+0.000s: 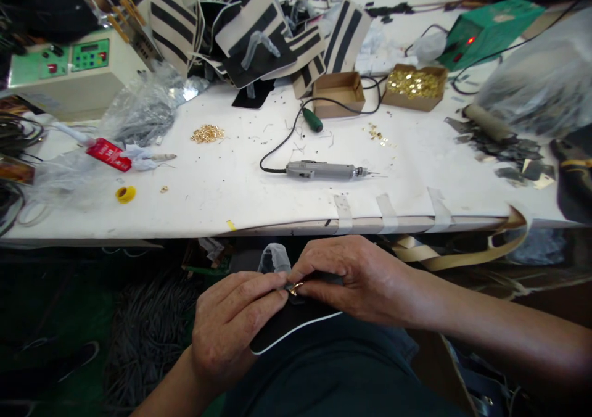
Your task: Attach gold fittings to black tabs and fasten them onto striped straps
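Over my lap lies a black panel (pixel 296 323) with a pale edge, probably a bag piece. A strap wrapped in clear plastic (pixel 276 256) arches up from its far side. My left hand (pixel 240 312) grips the panel from the left, thumb and fingertips pressed together near its middle. From the right, my right hand (pixel 342 275) pinches a small shiny gold metal fitting (pixel 295 289) against the panel. The fingertips of both hands almost meet at this fitting. Its exact shape is partly hidden by my fingers.
On the white table (pixel 222 189) lie a grey electric screwdriver (pixel 319 170), a pile of gold pieces (pixel 207 134), a red glue bottle (pixel 108 153) and a yellow ring (pixel 125 194). Behind stand striped panels (pixel 172 25), an open box (pixel 339 93) and a box of gold discs (pixel 414 87).
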Demonstrator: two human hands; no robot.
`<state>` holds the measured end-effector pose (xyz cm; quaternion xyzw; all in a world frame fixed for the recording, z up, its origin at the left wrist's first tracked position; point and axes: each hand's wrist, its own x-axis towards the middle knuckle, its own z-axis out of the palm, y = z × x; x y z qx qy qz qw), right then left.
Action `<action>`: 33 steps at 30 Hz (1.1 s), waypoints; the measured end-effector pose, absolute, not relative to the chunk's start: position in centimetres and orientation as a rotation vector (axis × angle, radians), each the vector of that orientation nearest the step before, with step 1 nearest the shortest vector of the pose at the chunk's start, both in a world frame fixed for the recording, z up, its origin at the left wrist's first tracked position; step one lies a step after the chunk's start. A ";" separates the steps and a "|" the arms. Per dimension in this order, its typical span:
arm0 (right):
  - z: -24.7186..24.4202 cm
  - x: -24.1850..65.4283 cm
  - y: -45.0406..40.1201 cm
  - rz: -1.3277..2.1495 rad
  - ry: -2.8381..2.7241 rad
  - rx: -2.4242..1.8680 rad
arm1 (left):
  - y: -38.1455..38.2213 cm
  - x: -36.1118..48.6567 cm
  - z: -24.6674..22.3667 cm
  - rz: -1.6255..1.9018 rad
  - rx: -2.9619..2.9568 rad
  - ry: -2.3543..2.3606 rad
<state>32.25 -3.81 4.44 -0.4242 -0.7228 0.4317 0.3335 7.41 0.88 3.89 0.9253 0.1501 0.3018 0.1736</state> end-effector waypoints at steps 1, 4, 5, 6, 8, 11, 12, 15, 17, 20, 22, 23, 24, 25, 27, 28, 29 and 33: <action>4.5 32.3 -3.8 1.136 -1.875 -1.117 | 0.9 7.4 4.0 0.852 2.622 0.422; 4.9 32.5 -3.6 1.152 -1.900 -1.141 | 1.1 7.4 4.1 0.827 2.607 0.398; 4.9 32.5 -3.6 1.150 -1.921 -1.148 | 1.1 7.5 4.1 0.820 2.602 0.387; 5.0 32.6 -3.5 1.146 -1.945 -1.150 | 1.1 7.5 4.0 0.819 2.598 0.381; 4.9 32.6 -3.5 1.143 -1.983 -1.139 | 1.0 7.6 3.9 0.834 2.584 0.379; 4.8 32.5 -3.6 1.184 -1.968 -1.112 | 0.8 7.8 3.7 0.863 2.550 0.410; 4.9 32.5 -3.7 1.202 -1.951 -1.109 | 0.7 7.9 3.6 0.864 2.537 0.421; 5.4 32.6 -3.9 1.249 -1.898 -1.123 | 0.5 8.1 3.6 0.877 2.501 0.440; 5.8 32.8 -4.0 1.288 -1.872 -1.131 | 0.5 8.1 3.7 0.887 2.485 0.447; 5.9 33.1 -4.3 1.313 -1.876 -1.131 | 0.5 8.2 3.7 0.905 2.469 0.460; 5.5 33.1 -4.5 1.244 -1.899 -1.138 | 0.4 8.2 3.6 0.910 2.459 0.473; 5.2 32.9 -4.6 1.192 -1.907 -1.139 | 0.4 8.2 3.5 0.906 2.456 0.481; 4.9 32.7 -4.7 1.137 -1.909 -1.136 | 0.3 8.3 3.5 0.905 2.453 0.493; 4.7 32.6 -4.8 1.090 -1.911 -1.130 | 0.2 8.3 3.4 0.906 2.447 0.507; 4.2 32.2 -5.1 1.033 -1.920 -1.113 | 0.0 8.3 3.2 0.913 2.427 0.528; 4.0 32.1 -5.2 1.017 -1.928 -1.107 | -0.1 8.3 3.2 0.917 2.415 0.527; 3.8 32.0 -5.3 1.009 -1.937 -1.102 | -0.2 8.2 3.1 0.918 2.399 0.525; 3.2 31.9 -5.5 1.004 -1.945 -1.103 | -0.4 8.2 2.7 0.869 2.323 0.561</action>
